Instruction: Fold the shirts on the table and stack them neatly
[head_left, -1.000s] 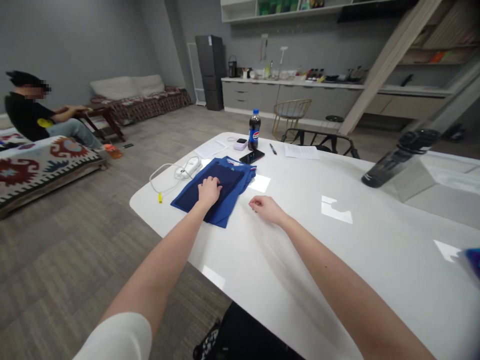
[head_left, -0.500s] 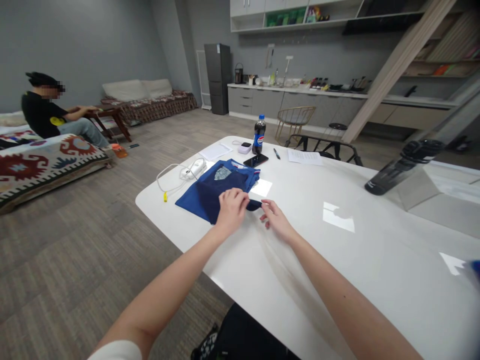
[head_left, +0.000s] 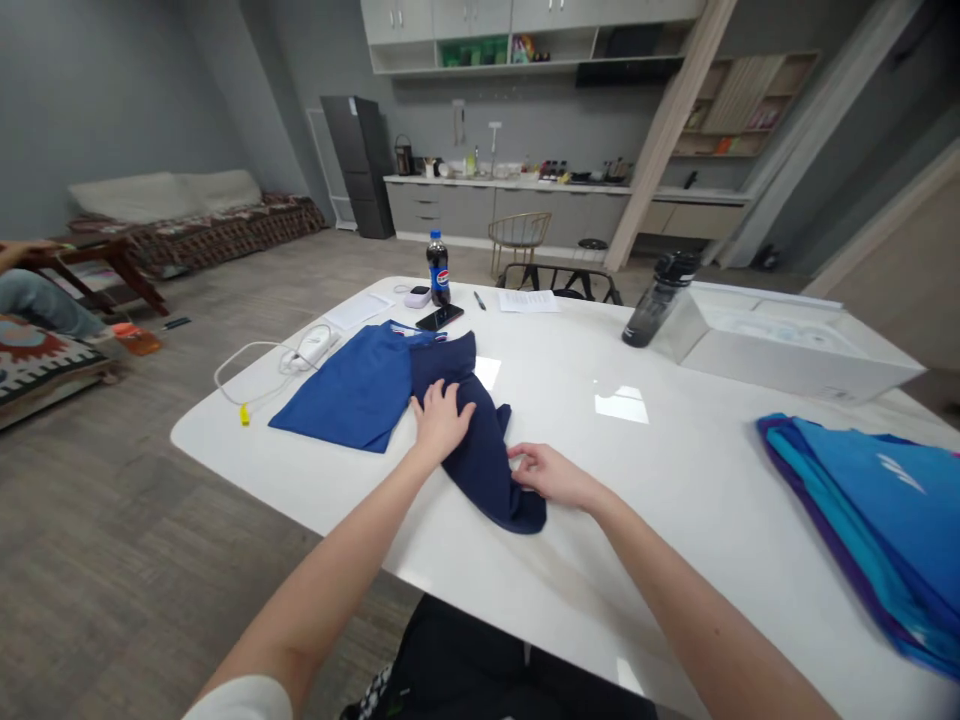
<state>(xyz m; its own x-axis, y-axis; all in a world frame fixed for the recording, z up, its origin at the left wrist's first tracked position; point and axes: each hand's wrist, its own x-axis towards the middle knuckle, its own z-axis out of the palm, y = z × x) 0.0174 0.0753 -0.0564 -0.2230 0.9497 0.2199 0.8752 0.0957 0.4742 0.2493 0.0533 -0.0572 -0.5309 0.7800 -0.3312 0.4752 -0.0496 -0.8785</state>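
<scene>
A navy blue garment (head_left: 484, 470) lies partly spread on the white table (head_left: 585, 560), its near end bunched and curved. It overlaps a folded bright blue garment (head_left: 349, 390) on its left. My left hand (head_left: 442, 420) rests on top of the navy garment with its fingers spread. At the right edge of that garment, my right hand (head_left: 551, 473) has its fingers bent around the cloth, seeming to pinch it; the fingertips are partly hidden.
Behind the garments are a phone (head_left: 440, 317), a cola bottle (head_left: 439, 270), a white charger with cable (head_left: 311, 347), papers (head_left: 529, 301) and a pen (head_left: 479, 300). To the right are a dark water bottle (head_left: 658, 300), a white box (head_left: 780, 350) and folded blue clothes (head_left: 877, 510).
The navy garment has been turned over to the right, off much of the bright blue one. My left hand has opened flat on it; my right hand is lower. The view has swung right.
</scene>
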